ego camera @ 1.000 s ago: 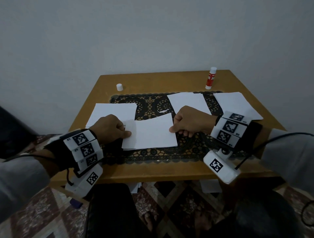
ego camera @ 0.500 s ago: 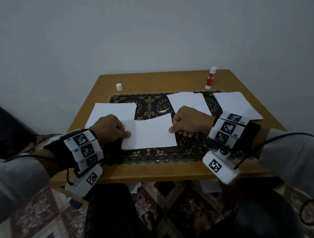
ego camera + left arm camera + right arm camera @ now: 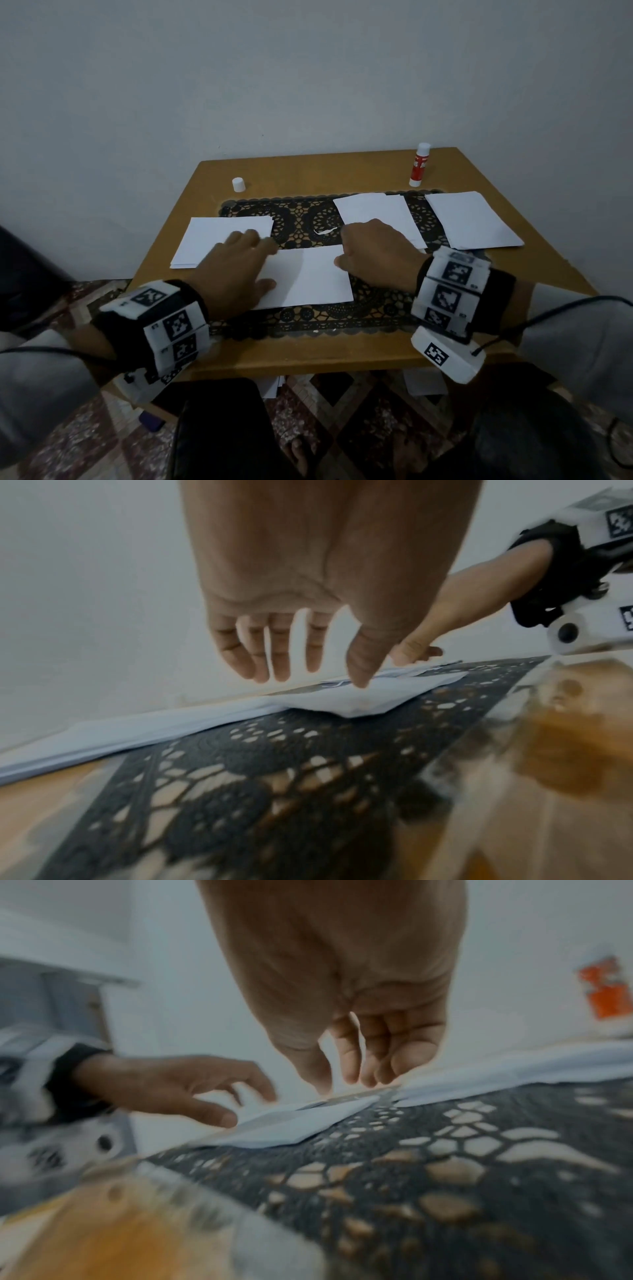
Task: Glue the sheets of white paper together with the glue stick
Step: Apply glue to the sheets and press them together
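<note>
White sheet (image 3: pixel 308 277) on lace mat (image 3: pixel 376 308) | left hand (image 3: pixel 236 270), right hand (image 3: pixel 376 253) over side edges | both grips loose, holding nothing

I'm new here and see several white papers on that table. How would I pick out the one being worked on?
Start at the wooden table and find the dark lace mat down its middle. On the mat's near part lies one sheet of paper, between the left hand and the right hand. It alone has hands on it; the other papers lie untouched farther back.
</note>
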`<control>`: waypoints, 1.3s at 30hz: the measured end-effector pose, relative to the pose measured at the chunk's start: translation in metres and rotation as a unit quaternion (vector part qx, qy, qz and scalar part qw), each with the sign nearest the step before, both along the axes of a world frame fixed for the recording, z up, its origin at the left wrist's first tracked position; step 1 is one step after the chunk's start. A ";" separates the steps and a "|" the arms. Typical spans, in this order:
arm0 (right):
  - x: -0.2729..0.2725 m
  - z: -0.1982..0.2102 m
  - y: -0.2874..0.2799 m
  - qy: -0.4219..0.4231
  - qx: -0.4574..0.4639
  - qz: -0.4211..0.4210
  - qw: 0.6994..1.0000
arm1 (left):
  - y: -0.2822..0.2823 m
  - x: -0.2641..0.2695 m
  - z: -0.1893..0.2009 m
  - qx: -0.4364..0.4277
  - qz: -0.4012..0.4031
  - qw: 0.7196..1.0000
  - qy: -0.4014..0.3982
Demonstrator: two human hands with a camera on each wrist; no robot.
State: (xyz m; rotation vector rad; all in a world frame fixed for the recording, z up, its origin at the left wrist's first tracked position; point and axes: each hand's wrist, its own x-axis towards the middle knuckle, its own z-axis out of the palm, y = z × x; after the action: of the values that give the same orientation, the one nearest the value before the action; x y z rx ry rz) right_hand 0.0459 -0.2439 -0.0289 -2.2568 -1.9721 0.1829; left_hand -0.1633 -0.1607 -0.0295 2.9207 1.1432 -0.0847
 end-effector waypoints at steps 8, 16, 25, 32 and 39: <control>-0.038 -0.004 -0.015 -0.088 -0.229 0.206 0.947 | 0.000 0.006 -0.007 -0.109 -0.062 0.968 0.216; -0.047 -0.006 -0.011 -0.077 -0.259 0.201 0.941 | -0.005 0.004 -0.007 -0.104 -0.051 0.968 0.222; -0.051 -0.001 0.000 -0.111 -0.276 0.197 0.934 | -0.008 0.008 -0.001 -0.145 -0.011 0.973 0.181; -0.059 -0.004 0.011 -0.122 -0.269 0.187 0.937 | 0.005 0.005 -0.001 -0.204 0.074 0.971 0.100; -0.057 0.001 -0.004 -0.113 -0.271 0.193 0.936 | 0.000 0.004 -0.001 -0.181 0.086 0.973 0.113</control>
State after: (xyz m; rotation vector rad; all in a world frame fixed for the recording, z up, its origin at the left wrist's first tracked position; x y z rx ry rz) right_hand -0.0114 -0.2478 -0.0278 -2.2165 -2.7652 0.6018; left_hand -0.1593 -0.1612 -0.0308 2.5293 1.2498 -0.5730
